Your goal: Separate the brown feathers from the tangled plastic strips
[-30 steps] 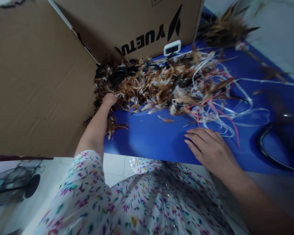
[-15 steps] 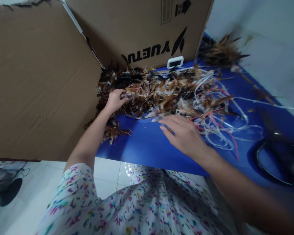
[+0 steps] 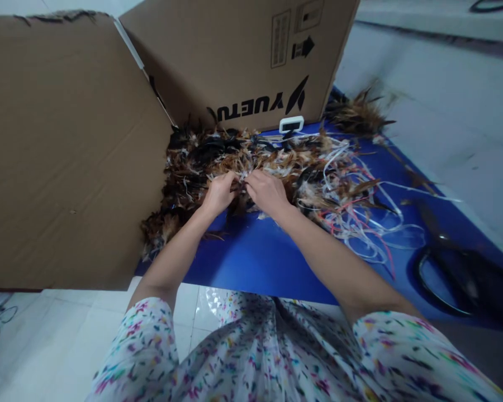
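Note:
A long heap of brown, black and whitish feathers (image 3: 197, 159) lies along the back of the blue tabletop (image 3: 243, 251). My left hand (image 3: 220, 192) and my right hand (image 3: 268, 190) meet over the front middle of this heap, thumbs and fingers pinched close together. Between them are feathers, part of a bunch whose ends hang just below the fingertips; the exact grip is hidden. To the right of my right hand, white and red plastic strings (image 3: 364, 229) trail in loose loops out of the feathers.
Cardboard walls (image 3: 75, 151) stand on the left and behind the heap. A small white-framed device (image 3: 291, 124) leans at the back. Black-handled scissors (image 3: 448, 273) lie on the right. A feather duster (image 3: 360, 114) rests at the back right.
My right hand has moved left and away from me to meet my left hand. The left hand has shifted right and a little nearer. The view has tilted slightly.

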Demonstrator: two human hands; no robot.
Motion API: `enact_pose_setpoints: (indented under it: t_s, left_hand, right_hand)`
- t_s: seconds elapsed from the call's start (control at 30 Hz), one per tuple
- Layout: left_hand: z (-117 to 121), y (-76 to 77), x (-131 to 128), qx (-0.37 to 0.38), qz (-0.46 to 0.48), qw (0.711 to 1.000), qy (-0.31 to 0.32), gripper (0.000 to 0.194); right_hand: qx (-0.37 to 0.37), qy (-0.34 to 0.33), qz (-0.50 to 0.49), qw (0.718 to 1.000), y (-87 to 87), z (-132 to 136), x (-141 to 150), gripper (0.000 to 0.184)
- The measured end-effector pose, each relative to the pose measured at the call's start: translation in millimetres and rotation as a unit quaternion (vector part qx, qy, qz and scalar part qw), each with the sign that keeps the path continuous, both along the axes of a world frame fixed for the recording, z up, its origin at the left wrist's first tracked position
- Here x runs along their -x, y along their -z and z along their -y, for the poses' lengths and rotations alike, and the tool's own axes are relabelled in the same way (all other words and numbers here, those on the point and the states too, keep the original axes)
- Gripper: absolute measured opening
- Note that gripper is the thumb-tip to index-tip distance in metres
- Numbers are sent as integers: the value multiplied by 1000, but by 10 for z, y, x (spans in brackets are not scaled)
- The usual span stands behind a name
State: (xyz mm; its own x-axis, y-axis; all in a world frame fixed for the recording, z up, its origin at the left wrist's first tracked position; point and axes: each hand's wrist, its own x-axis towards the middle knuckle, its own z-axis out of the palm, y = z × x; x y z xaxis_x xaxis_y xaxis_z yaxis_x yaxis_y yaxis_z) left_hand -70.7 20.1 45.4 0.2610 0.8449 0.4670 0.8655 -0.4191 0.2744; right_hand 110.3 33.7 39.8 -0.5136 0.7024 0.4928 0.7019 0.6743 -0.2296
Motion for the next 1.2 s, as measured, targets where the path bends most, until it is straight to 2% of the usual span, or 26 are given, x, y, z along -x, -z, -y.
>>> enact_pose_setpoints:
  t_s: [0.13, 0.33, 0.43, 0.57, 0.7, 0.8, 0.9, 1.03, 1.2]
  left_hand:
    - [-71, 71, -37, -10, -31, 999, 16, 23]
    - [-101, 85, -38, -27, -37, 998, 41, 13]
    - [-95, 87, -35, -35, -14, 998, 41, 14]
    - [-103, 95, -5, -37, 69, 997, -11, 24]
    - [-106, 100, 56, -14, 167, 982, -89, 21]
    - [-78, 107, 34, -1, 188, 976, -109, 19]
    - [-24, 117, -52, -7, 184, 978, -102, 18]
    - [45, 149, -140, -26, 177, 981, -79, 15]
    - [48, 262, -143, -58, 181, 980, -53, 13]
  right_hand:
    - [-23, 7, 60, 998, 61, -48, -16, 30]
    - [-14, 36, 10, 999, 224, -159, 6, 22]
    - [-8, 44, -23, 999, 288, -198, 14, 20]
    - [-31, 52, -75, 995, 378, -289, -28, 16]
    - [-35, 63, -157, 985, 426, -350, -108, 13]
    - [-42, 28, -201, 978, 393, -297, -94, 14]
    - [-23, -14, -222, 975, 349, -215, -23, 13]
    - [7, -13, -208, 978, 342, -179, 32, 18]
    - [1, -6, -111, 994, 330, -184, 33, 24]
